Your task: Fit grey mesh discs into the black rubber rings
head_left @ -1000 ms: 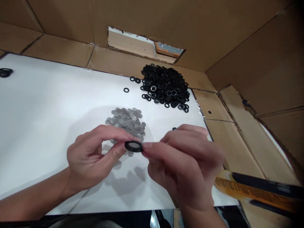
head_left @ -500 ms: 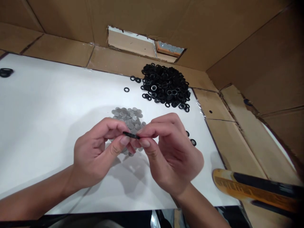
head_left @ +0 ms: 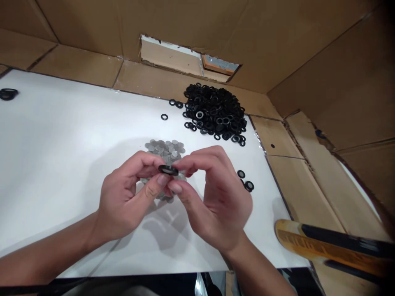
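Note:
A small black rubber ring point(head_left: 168, 169) with a grey disc set in it is pinched between both my hands over the white sheet point(head_left: 61, 148). My left hand point(head_left: 129, 197) grips its left side between thumb and forefinger. My right hand point(head_left: 212, 197) pinches its right side, fingers curled. Directly behind and under my fingers lies a pile of grey mesh discs point(head_left: 165, 150). A heap of black rings point(head_left: 214, 111) lies further back to the right.
A few loose black rings point(head_left: 245, 181) lie right of my right hand, others point(head_left: 164, 116) near the heap. A dark object point(head_left: 8, 93) sits at the far left edge. A yellow and black tool point(head_left: 324, 246) lies at lower right. Cardboard walls point(head_left: 277, 45) surround the sheet.
Both hands have drawn together and moved slightly away from me, over the grey discs. The ring stayed held by both; my right hand's fingers have curled in closer.

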A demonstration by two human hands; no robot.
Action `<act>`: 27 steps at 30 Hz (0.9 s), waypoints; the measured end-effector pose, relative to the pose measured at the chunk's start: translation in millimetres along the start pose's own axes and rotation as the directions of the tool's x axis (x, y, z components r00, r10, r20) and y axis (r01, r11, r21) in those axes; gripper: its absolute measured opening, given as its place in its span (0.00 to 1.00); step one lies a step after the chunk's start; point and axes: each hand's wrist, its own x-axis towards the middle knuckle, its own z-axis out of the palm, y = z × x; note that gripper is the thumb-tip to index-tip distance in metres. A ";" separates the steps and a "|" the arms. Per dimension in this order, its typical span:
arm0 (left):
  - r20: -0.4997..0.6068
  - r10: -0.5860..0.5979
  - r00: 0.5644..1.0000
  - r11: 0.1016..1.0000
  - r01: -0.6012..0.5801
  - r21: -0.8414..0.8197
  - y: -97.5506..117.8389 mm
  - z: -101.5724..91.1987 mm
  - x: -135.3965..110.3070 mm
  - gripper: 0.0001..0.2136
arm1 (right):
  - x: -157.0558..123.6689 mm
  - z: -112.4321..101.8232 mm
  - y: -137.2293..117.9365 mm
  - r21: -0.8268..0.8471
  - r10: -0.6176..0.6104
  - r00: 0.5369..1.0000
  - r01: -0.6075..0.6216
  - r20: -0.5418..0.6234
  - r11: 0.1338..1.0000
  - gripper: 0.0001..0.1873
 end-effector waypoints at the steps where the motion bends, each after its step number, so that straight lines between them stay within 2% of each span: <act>1: 0.016 -0.013 1.000 1.000 0.012 0.025 -2.0 -1.3 0.7 0.04 | 0.4 0.0 0.2 -0.045 0.018 1.000 -0.017 0.010 0.999 0.08; 3: 0.063 -0.044 0.997 0.996 0.039 0.075 -7.1 -3.8 2.8 0.03 | 1.2 -0.7 0.9 -0.118 0.078 0.997 -0.074 0.022 0.990 0.05; 8: 0.016 -0.048 0.999 0.989 0.046 0.140 -12.3 -7.2 8.8 0.03 | 6.9 -7.7 1.1 -0.151 0.287 0.956 -0.277 0.051 0.949 0.05; 13: -0.027 -0.142 0.990 0.986 0.144 0.090 -9.6 -7.0 11.2 0.03 | 11.7 -10.1 1.3 0.073 0.492 0.865 -0.499 0.102 0.863 0.03; 19: 0.004 -0.199 0.980 0.980 0.199 0.012 -10.7 -4.7 13.6 0.05 | 9.6 -3.9 6.2 0.165 0.597 0.794 -0.607 0.110 0.777 0.02; 22: 0.015 -0.224 0.975 0.975 0.223 0.017 -9.7 -4.3 14.5 0.05 | 9.9 -3.0 5.3 0.153 0.586 0.802 -0.597 0.115 0.787 0.03; 27: 0.035 -0.252 0.967 0.968 0.251 0.023 -5.4 -4.2 12.7 0.04 | 8.9 -1.4 0.9 0.084 0.498 0.864 -0.502 0.069 0.860 0.02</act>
